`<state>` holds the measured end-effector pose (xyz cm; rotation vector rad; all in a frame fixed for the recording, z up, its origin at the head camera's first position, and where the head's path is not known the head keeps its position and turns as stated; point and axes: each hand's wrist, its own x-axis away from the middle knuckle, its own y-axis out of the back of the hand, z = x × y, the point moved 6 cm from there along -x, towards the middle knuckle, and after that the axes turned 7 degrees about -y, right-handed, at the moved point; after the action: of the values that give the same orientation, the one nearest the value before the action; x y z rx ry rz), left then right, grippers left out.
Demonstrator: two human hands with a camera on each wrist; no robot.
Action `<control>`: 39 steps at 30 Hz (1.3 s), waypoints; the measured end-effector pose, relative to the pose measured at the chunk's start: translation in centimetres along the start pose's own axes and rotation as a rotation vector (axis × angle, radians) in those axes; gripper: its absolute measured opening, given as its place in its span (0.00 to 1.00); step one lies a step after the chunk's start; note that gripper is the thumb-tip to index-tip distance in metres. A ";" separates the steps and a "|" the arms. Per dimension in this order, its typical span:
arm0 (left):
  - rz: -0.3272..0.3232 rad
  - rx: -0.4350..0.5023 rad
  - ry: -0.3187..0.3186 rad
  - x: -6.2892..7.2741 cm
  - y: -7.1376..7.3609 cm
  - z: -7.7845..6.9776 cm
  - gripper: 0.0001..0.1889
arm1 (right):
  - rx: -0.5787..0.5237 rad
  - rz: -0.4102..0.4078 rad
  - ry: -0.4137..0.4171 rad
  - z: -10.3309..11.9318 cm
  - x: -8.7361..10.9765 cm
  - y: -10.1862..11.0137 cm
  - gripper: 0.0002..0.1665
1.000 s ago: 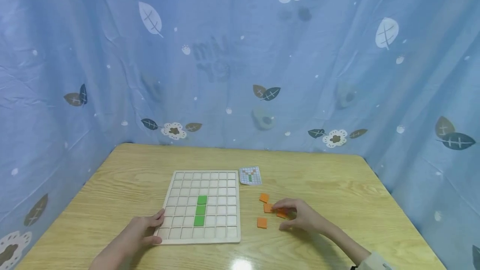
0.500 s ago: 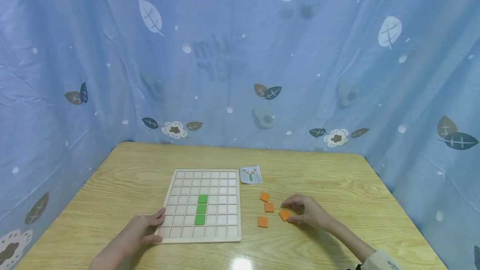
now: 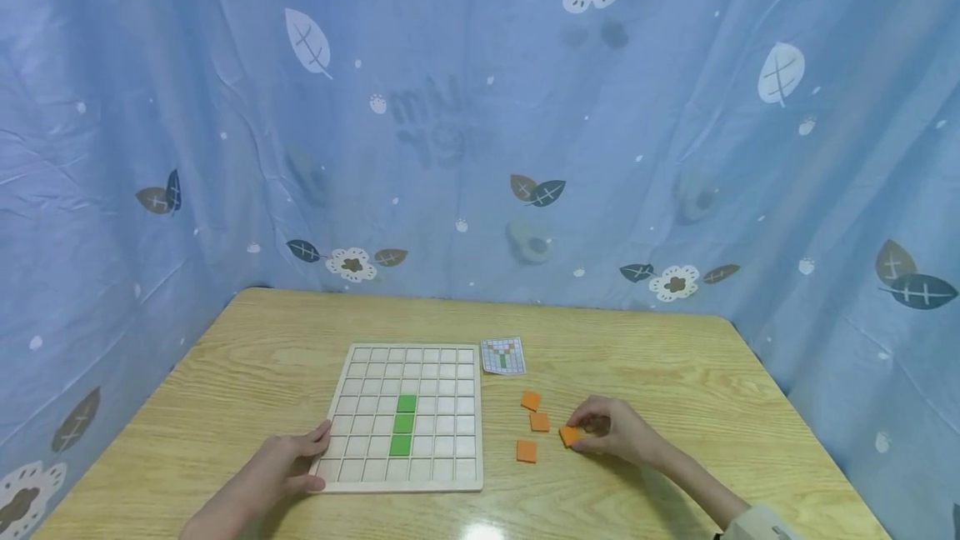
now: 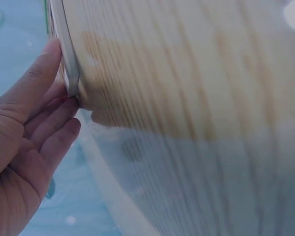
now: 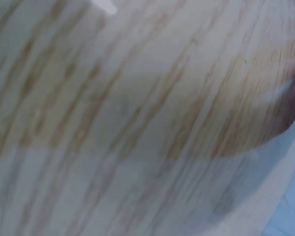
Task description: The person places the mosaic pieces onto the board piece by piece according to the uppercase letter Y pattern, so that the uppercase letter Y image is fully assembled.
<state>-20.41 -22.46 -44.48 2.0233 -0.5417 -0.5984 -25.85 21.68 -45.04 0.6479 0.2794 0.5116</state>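
Note:
In the head view a pale wooden grid board [image 3: 446, 444] lies left of centre, with a column of green square tiles [image 3: 403, 423] in its cells. My left hand [image 3: 277, 467] holds the board's front-left corner. The left wrist view has the thumb of that left hand [image 4: 29, 128] on the board's edge [image 4: 66, 49], the other fingers beyond it. To the right of the board, my right hand [image 3: 618, 433] pinches an orange square tile [image 3: 568, 437] at the table surface between thumb and fingers. The right wrist view shows mostly table, with only a dark sliver of hand.
Loose orange tiles lie between board and right hand: a far one [image 3: 531, 401], a middle one [image 3: 539, 422] and a near one [image 3: 527, 451]. A small printed pattern card [image 3: 503, 356] sits by the board's far-right corner. A blue curtain [image 3: 465, 148] hangs behind the wooden table [image 3: 637, 357].
My right hand has drawn back to the right from over the orange tiles and closed its thumb and fingers on the rightmost one. The left hand keeps its place on the board.

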 end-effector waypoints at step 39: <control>-0.007 0.025 0.029 -0.1 -0.1 0.1 0.33 | -0.180 -0.127 -0.012 8.0 -9.7 -2.9 0.11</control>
<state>-20.51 -22.47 -44.58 2.0551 -0.5278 -0.5681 -29.69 10.48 -39.90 0.4548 0.2583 0.4055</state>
